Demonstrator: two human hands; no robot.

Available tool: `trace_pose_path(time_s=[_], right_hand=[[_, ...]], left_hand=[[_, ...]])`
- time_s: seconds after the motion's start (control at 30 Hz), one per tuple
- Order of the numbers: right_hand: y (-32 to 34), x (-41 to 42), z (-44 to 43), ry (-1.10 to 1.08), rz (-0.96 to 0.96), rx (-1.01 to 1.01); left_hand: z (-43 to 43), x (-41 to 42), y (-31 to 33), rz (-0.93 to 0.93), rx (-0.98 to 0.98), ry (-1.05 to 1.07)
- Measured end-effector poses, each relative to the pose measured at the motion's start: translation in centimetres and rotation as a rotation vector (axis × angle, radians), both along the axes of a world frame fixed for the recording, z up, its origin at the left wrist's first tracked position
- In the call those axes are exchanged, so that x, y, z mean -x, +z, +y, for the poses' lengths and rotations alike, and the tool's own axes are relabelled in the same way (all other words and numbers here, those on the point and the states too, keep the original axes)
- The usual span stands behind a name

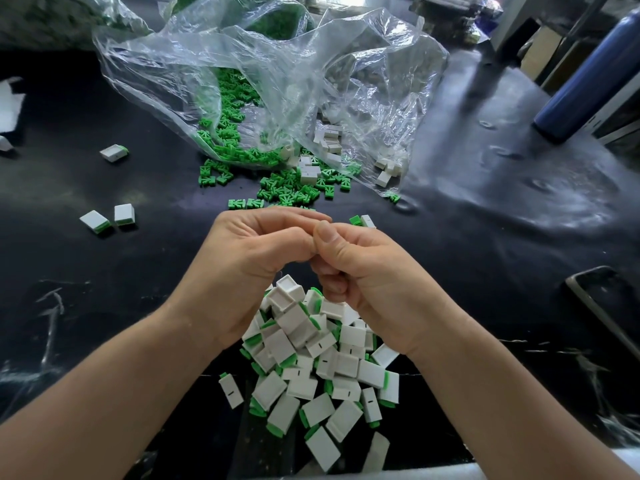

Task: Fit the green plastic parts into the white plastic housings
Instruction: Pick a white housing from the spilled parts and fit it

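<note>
Bag (pixel 346 64) at 12 o'clock: green parts (pixel 235 109), white housings (pixel 329 140). Pile (pixel 311 375) at 6: green-ended. Left hand (pixel 249 261), right hand (pixel 367 271) fingers curled, contents unclear.

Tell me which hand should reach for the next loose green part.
Left, probably. The left hand sits just short of the loose green parts spilled from the clear bag; the right hand lies further right of most of them. Whether either hand is free is hidden.
</note>
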State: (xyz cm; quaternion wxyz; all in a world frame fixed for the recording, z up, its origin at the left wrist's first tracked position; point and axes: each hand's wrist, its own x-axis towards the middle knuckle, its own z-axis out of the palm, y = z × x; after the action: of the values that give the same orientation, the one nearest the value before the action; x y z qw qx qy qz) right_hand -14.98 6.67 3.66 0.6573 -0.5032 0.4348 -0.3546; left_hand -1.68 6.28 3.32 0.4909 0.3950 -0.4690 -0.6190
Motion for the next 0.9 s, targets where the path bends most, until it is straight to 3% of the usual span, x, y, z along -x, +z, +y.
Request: trace_pose_path(time_s=[0.73, 0.9], right_hand=[[-0.12, -0.01, 0.12, 0.011, 0.004, 0.0], [0.0, 0.17, -0.15, 0.096, -0.063, -0.12]], left_hand=[[0.05, 0.0, -0.1, 0.008, 0.002, 0.005], [0.0, -0.01, 0.1, 0.036, -0.04, -0.038]])
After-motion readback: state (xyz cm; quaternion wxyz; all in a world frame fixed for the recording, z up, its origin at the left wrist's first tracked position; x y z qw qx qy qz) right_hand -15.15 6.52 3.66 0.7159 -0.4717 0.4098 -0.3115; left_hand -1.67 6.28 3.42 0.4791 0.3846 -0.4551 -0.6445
